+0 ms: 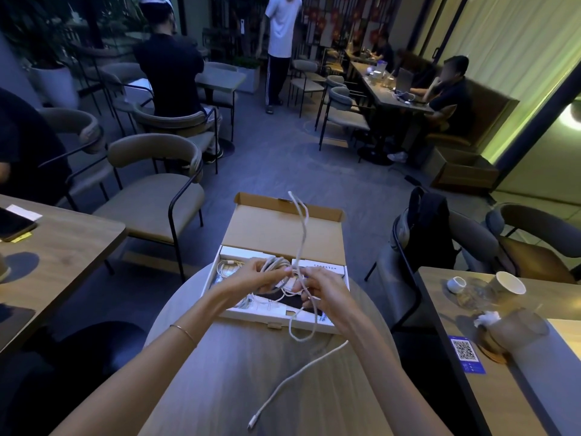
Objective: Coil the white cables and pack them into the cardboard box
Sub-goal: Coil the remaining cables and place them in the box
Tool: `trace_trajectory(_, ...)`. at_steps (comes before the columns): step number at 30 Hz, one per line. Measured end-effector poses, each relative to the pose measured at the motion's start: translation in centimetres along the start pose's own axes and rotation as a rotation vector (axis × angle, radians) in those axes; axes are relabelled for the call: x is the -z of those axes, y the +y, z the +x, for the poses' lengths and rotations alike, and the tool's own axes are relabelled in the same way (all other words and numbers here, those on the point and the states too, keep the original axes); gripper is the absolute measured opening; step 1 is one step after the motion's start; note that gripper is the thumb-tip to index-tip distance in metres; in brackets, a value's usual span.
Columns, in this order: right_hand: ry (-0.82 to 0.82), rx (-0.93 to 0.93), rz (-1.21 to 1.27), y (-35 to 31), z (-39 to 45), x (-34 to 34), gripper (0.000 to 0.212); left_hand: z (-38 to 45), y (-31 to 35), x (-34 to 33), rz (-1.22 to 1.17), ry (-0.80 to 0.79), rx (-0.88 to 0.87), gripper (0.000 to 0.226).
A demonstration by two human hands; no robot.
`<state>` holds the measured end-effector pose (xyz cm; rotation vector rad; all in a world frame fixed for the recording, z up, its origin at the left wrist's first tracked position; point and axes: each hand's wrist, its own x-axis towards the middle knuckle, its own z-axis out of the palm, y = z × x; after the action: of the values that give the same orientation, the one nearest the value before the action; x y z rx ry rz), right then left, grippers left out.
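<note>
At a round table (251, 357) we hold a half-wound white cable (303, 234) above the open cardboard box (283, 231). Our left hand (261, 275) curls its fingers around the gathered coil (276, 272); our right hand (320, 287) pinches the strand beside it. One loop rises over the box lid, and the loose end trails near, its connector (253, 423) on the tabletop. Another coiled cable (228, 265) lies in the box's far-left compartment.

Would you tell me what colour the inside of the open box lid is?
Plain brown cardboard, seen in the head view on the raised lid behind both hands.
</note>
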<state>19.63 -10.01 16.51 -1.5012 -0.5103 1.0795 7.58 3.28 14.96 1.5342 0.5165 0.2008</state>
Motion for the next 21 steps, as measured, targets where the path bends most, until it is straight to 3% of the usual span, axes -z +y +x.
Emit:
trace_trajectory(4, 0.129, 0.201, -0.218, 0.8, 0.1, -0.1, 0.01, 0.4, -0.3, -0.5, -0.027, 0.153, 0.027, 0.023)
trace_trajectory(8, 0.222, 0.315, -0.407, 1.4, 1.1, -0.3, 0.009, 0.7, -1.1, -0.9, 0.067, 0.182, -0.035, 0.022)
trace_trajectory(13, 0.317, 0.445, -0.65, 0.8, 1.3, -0.7, 0.008, 1.1, -2.3, -0.3, 0.319, 0.07, -0.146, 0.048)
trace_trajectory(17, 0.364, 0.457, -0.701, -0.6, 2.9, 0.3, 0.01, 0.6, -1.8, 0.0, 0.361, -0.076, -0.155, 0.061)
trace_trajectory(21, 0.347, 0.361, -0.628, -1.2, 4.0, 1.9, 0.014, -0.9, 0.7, 0.0, 0.23, -0.141, -0.153, 0.035)
